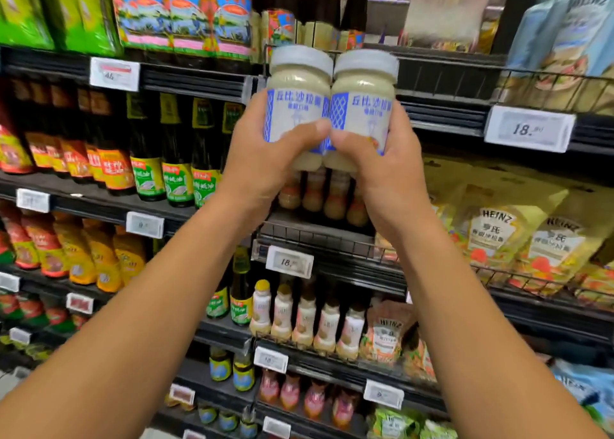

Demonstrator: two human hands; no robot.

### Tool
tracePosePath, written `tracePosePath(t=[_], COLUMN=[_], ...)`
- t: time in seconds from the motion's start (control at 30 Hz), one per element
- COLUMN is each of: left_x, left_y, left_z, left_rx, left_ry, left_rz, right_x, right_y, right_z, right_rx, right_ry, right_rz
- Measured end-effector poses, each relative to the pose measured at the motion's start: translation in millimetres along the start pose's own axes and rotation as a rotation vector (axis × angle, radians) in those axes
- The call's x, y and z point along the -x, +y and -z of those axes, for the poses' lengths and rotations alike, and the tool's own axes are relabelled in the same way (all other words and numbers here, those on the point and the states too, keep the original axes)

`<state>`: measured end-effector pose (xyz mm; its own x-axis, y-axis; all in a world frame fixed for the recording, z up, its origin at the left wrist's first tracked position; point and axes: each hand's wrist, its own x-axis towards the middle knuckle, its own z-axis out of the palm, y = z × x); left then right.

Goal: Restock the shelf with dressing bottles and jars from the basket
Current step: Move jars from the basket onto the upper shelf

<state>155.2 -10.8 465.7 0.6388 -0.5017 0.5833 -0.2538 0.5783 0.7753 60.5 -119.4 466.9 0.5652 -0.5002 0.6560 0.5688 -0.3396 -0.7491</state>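
Holding up two salad dressing jars side by side, right in front of the wire-fronted shelf (442, 73). Gripping the left jar (297, 102) with the left hand (265, 162), fingers wrapped round the back, thumb laid across the blue-and-white label. Same deal on the other side: clutching the right jar (363, 106) with the right hand (382, 169), thumb across the front, fingers curled behind. Thumb tips almost meeting in the middle.

Both jars upright, pressed against each other along the labels and lids, up in the air and not resting on any shelf. White screw lids, pale creamy stuff inside, Chinese lettering on the labels. Lids about level with the front rail of that upper shelf.

Peeking out just under the jars: a row of small dressing bottles (335, 192) on the next shelf down. Lower again, another row of squeezy dressing bottles (305, 319) with cream and pink labels.

Off to the right, Heinz pouches (498, 235) stacked behind a wire front, with a price tag (529, 128) reading 18 above. Off to the left, dark bottles with green labels (179, 179), and next to those more with red and orange labels (113, 169).

Can't tell what sits directly behind the jars, too blurry.
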Motion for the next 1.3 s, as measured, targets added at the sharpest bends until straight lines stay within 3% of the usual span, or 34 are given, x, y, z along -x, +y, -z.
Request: tracePosePath(t=[0.4,0.63,0.9,1.07,1.3], left_x=[-113.9,-191.7,-247.0,-259.0,-270.0], left_y=[40.1,39.8,34.4,19.6,17.3], left_z=[-22.9,-7.3,2.7,-0.5,-5.2], left_rx=[-0.042,-0.341,-0.655,-0.648,-0.835], left_ry=[-0.146,-0.397,-0.610,-0.762,-0.687], left_rz=[-0.070,-0.116,0.111,0.197,0.185], right_x=[-94.9,-151.3,-188.3,-204.1,-217.1], right_y=[-49.4,-55.6,-64.0,-61.9,-52.1], right_z=[-4.6,8.0,29.4,32.9,41.4], right_rx=[0.124,0.326,0.819,0.954,1.001], right_ry=[0.089,0.158,0.028,-0.093,-0.178], right_rz=[0.086,-0.012,-0.250,-0.422,-0.466])
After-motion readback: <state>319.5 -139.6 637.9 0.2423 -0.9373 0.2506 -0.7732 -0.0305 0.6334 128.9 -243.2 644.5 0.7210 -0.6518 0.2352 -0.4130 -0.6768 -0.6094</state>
